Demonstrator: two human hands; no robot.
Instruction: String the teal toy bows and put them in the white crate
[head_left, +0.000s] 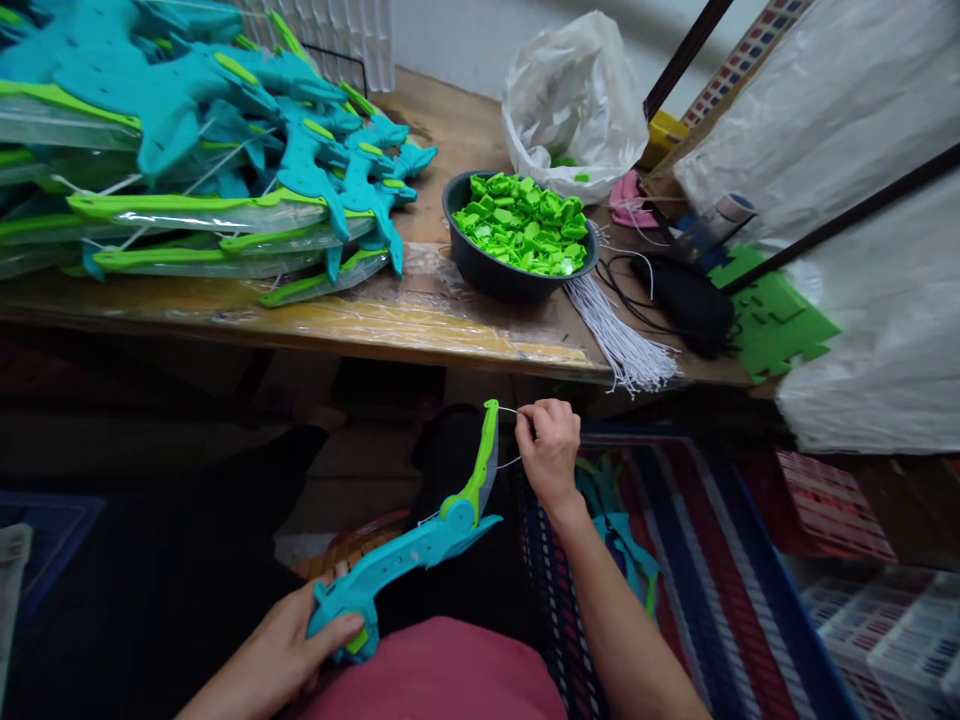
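Note:
My left hand [281,640] is wrapped round the teal end of a teal-and-green plastic toy piece [401,555], its thumb near a green insert. A curved green arm [481,465] with a clear film-like edge rises from the far end of the toy piece. From the arm's tip a thin white string [508,409] runs to my right hand [551,450], which pinches it between thumb and fingers. A lower stretch of string also leads toward this hand. The toy piece is held tilted above my lap, below the table edge.
On the wooden table [420,325] lies a large pile of similar toy pieces [187,130]. A dark bowl [495,275] holds small green parts. Nearby are a white plastic bag [574,100], a white string bundle [626,335] and a green foam mat [780,315]. More toy pieces [626,540] lie on striped fabric [690,520] at my right.

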